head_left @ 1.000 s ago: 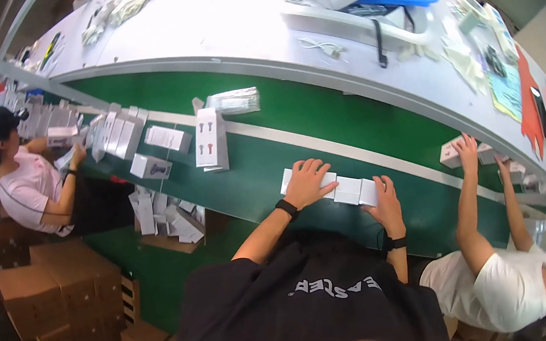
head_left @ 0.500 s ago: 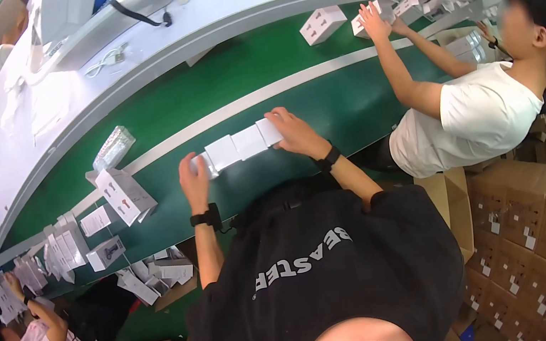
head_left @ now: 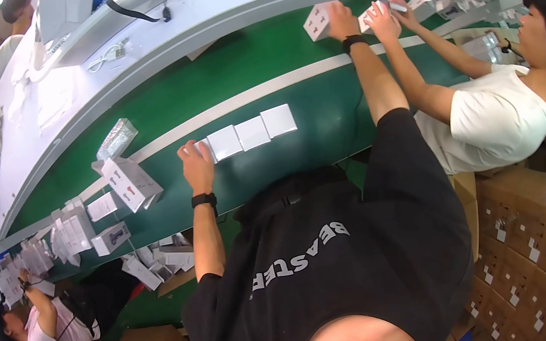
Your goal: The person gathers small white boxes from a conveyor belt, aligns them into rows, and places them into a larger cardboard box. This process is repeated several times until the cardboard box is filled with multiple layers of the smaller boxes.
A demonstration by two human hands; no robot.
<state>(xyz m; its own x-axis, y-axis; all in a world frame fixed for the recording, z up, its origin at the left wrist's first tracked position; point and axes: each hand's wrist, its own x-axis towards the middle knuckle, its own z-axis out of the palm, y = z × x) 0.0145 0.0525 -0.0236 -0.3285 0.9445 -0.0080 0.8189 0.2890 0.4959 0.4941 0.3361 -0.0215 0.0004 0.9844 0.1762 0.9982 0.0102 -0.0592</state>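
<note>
A row of small white boxes [head_left: 252,133] lies on the green conveyor belt in front of me. At the row's left end, my left hand [head_left: 197,168] has its fingers curled over the end box, which it mostly hides. My right arm reaches far across to the right. There my right hand [head_left: 342,19] grips the right side of a larger white box [head_left: 316,23] with small dark pictures printed on it. This box stands on the green surface beyond the pale rail [head_left: 247,100].
A co-worker in a white shirt [head_left: 491,116] handles boxes close to my right hand. To the left stand a tilted printed carton [head_left: 130,181], a bubble-wrapped pack [head_left: 116,139] and several more boxes. Another person [head_left: 60,325] sits farther left. Brown cartons [head_left: 520,223] are stacked behind at right.
My right hand has left the right end of the row and moved far right onto the printed box. My left hand has stayed at the row's left end.
</note>
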